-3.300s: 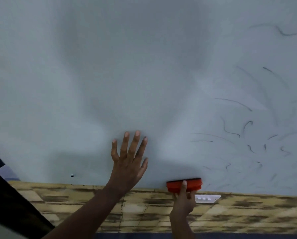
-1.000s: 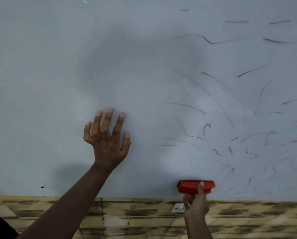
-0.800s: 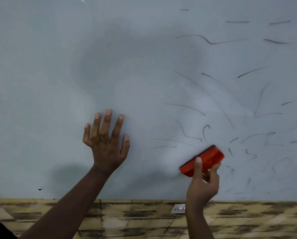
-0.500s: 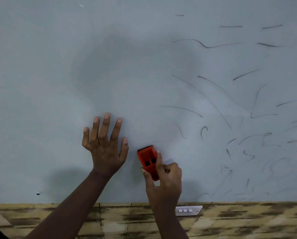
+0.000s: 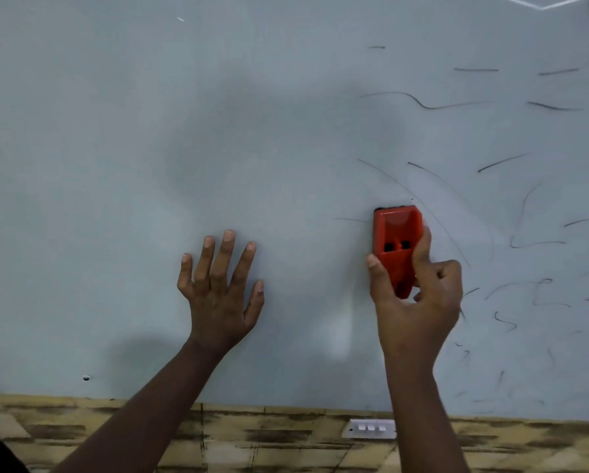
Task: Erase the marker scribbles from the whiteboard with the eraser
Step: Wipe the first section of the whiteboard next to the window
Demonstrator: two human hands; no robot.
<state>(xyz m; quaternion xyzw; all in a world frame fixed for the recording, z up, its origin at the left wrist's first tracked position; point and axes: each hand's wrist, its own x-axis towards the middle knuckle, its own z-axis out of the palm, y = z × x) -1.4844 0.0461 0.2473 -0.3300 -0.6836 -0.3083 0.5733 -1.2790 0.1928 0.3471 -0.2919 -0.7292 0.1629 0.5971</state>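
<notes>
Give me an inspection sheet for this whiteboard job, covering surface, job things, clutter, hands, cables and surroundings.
Surface: whiteboard, left part wiped, a small dark spot low on the left.
Job's things: orange eraser upright against the board; scribbles remain across the right part.
Clutter: nothing seen.
Hands: left hand spread flat on the board; right hand grips the eraser's lower end.
Cables: nothing seen.
Surroundings: patterned wall below the board, with a white switch plate.
</notes>
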